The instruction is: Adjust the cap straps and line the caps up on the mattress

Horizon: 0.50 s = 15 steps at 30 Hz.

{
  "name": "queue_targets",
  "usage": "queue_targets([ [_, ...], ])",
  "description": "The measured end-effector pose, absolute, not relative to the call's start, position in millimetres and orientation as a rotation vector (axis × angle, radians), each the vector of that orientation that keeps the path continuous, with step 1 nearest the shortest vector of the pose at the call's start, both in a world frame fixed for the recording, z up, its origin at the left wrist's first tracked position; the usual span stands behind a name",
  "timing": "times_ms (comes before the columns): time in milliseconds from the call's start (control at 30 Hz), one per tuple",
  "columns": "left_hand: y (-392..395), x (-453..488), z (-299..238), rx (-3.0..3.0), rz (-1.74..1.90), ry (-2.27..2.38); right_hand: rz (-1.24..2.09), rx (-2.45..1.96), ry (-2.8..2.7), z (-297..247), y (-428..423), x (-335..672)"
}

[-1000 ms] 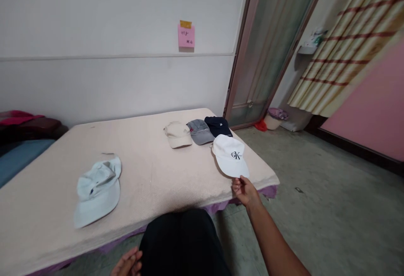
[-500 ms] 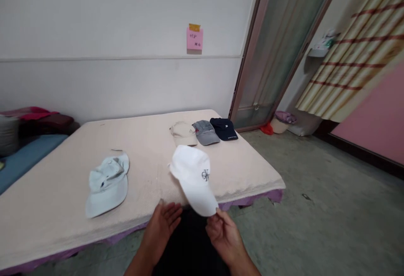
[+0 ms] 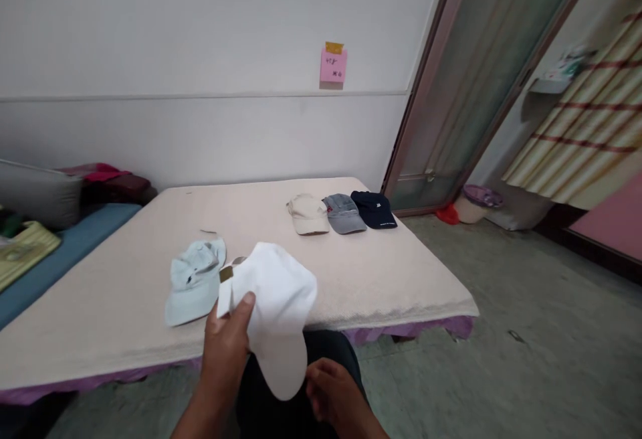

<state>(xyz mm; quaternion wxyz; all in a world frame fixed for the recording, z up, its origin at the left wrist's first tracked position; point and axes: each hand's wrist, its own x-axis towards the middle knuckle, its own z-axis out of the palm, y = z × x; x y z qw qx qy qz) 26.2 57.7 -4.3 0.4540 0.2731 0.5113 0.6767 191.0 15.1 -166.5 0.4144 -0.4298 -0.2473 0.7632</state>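
Note:
My left hand [image 3: 227,342] grips a white cap [image 3: 275,312] by its back strap, thumb on top, and holds it up over the near edge of the low cream-covered bed [image 3: 391,272]. The brim of the white cap hangs down toward my right hand [image 3: 334,395], which sits just below it with fingers curled; I cannot see anything in them. A pale blue cap [image 3: 193,280] lies on the bed just left of the white one. Three caps lie in a row farther back: a beige cap [image 3: 307,214], a grey cap [image 3: 344,213] and a navy cap [image 3: 374,209].
A white wall with a pink note [image 3: 334,65] stands behind the bed. A glass door [image 3: 471,91] and a small bin [image 3: 471,203] are to the right, over bare floor. Folded bedding [image 3: 55,205] lies at the left. My dark-clothed knee is below the cap.
The white cap went from the bed's right side to in front of me. My left hand rose and took its back; my right hand let go of the brim and dropped below.

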Motion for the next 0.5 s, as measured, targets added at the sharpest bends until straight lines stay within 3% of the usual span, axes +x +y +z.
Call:
queue_targets([
  [100, 38, 27, -2, 0.906, 1.517, 1.348, 1.723, -1.200, -0.751, -150, 20, 201],
  [267, 19, 31, 1, 1.268, 1.145, 1.360, 0.983, -1.154, -0.861, -72, 12, 235],
  [367, 13, 39, 0, 1.354, 1.048, 1.308, 0.631, -1.115, -1.245, -27, 0, 241],
  [500, 6, 47, -7, 1.283, 0.915, 1.250, 0.403, -0.976, -1.770, -3, -6, 226],
])
